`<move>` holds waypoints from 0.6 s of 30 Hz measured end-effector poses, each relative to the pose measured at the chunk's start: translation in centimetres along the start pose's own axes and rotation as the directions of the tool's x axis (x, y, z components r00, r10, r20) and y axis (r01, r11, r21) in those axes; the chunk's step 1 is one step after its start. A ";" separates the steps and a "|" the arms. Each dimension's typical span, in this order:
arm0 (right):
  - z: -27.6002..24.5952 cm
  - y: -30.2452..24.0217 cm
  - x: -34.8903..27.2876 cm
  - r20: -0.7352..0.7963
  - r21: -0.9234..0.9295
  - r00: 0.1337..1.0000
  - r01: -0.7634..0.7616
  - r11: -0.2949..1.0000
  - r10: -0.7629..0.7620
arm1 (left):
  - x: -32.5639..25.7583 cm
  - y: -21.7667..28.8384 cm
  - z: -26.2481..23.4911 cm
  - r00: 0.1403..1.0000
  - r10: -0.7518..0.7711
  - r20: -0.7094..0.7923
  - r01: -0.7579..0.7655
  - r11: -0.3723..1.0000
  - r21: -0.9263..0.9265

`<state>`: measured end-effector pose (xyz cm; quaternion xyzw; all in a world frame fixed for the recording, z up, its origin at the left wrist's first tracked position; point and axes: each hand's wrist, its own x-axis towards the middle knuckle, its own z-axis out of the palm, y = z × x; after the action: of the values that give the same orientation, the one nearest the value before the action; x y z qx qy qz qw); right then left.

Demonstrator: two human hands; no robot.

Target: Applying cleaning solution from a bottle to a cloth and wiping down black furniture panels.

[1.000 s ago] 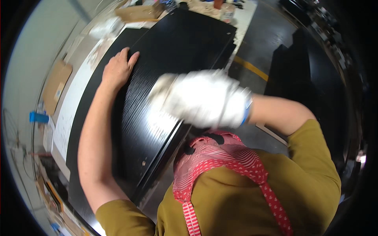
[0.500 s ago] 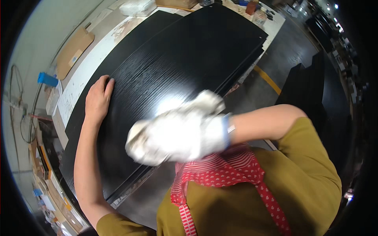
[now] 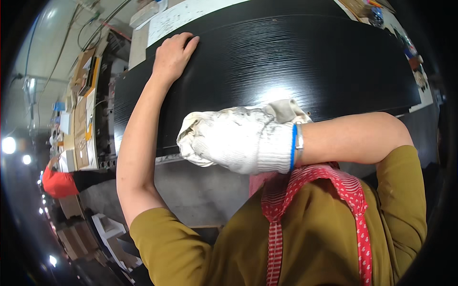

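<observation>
A: What is the left hand (image 3: pixel 172 55) doing?

B: It is bare and lies flat, fingers spread, on the far left part of the black board (image 3: pixel 296 66). It presses on the top face and grips nothing.

A: And the right hand (image 3: pixel 234 138)?

B: It wears a white knit glove with a blue cuff band. It is bunched loosely above the near edge of the board, close to the camera. A bit of grey cloth (image 3: pixel 285 110) shows at the back of the glove, but I cannot tell whether the fingers clamp it or hold anything at all.

A: Where does the board lie?

B: It is long, dark, with a fine wood grain, and rests on top of more black boards, stacked on a workbench. A bright glare sits on it just above the glove.

A: Any containers or packages?

B: Nothing I can see into. A flat brown cardboard piece (image 3: pixel 80 125) lies on the bench at the left, and a white sheet (image 3: pixel 191 16) lies past the board's far edge, its marks too small to make out. Small coloured things sit at the far right corner, too blurred to name.

A: Anyone else?

B: A person in a red top (image 3: pixel 57 182) stands at the left rim, well apart.
</observation>
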<state>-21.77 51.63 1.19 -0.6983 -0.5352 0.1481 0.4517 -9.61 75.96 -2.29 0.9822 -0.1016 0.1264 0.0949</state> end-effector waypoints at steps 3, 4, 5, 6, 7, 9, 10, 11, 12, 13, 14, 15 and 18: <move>-1.3 2.5 -2.7 0.054 0.136 0.991 0.111 0.984 -0.119 | -1.9 -3.4 -1.4 1.000 0.019 0.013 -0.021 0.988 0.154; -3.5 1.9 -4.1 0.172 0.190 0.984 -0.087 0.978 0.054 | -4.0 -5.6 -2.6 0.997 -0.074 0.036 0.066 0.981 0.181; -6.7 0.0 -4.7 0.304 0.212 0.929 -0.281 0.936 0.210 | -6.1 -7.6 -3.6 0.983 -0.174 0.054 0.159 0.965 0.210; -9.9 -2.0 -5.5 0.408 -0.215 0.792 -0.400 0.891 0.454 | -7.6 -8.8 -3.7 0.977 -0.210 0.048 0.195 0.957 0.217; -9.9 -2.0 -8.6 0.155 -0.586 0.942 -0.154 0.796 0.297 | -8.3 -9.5 -3.6 0.976 -0.216 -0.008 0.214 0.957 0.198; -9.0 -2.6 -8.1 0.183 -0.661 0.841 -0.279 0.697 0.509 | -9.0 -9.6 -3.6 0.974 -0.220 -0.050 0.226 0.957 0.182; -8.2 -2.1 -6.9 0.244 -0.500 0.908 -0.184 0.846 0.341 | -9.0 -9.5 -3.9 0.972 -0.231 -0.035 0.234 0.957 0.170; -7.3 -0.8 -5.0 0.259 -0.329 0.952 -0.071 0.942 0.162 | -8.5 -9.4 -4.0 0.972 -0.232 -0.028 0.233 0.960 0.153; -3.9 2.6 -3.2 0.245 0.162 0.963 -0.150 0.975 0.108 | -7.9 -9.4 -3.7 0.977 -0.210 -0.038 0.213 0.965 0.152; -1.1 5.2 -1.7 0.207 0.615 0.977 -0.177 0.769 0.060 | -7.3 -9.2 -3.3 0.979 -0.200 -0.042 0.204 0.966 0.155; -0.6 4.9 -0.8 0.209 0.614 0.977 -0.170 0.771 0.049 | -7.3 -9.5 -3.1 0.979 -0.202 -0.036 0.205 0.967 0.154; -0.5 4.1 0.0 0.212 0.417 0.977 -0.094 0.904 0.003 | -7.1 -9.6 -3.1 0.981 -0.190 -0.029 0.192 0.969 0.155; 0.4 1.7 1.7 0.275 -0.247 0.957 0.163 0.955 -0.091 | -7.8 -10.0 -2.7 0.984 -0.174 -0.046 0.179 0.973 0.145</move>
<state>-20.29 53.29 0.09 -0.6911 -0.6491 0.1355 0.2875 -15.38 87.55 -3.44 0.9895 -0.0027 0.1408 0.0337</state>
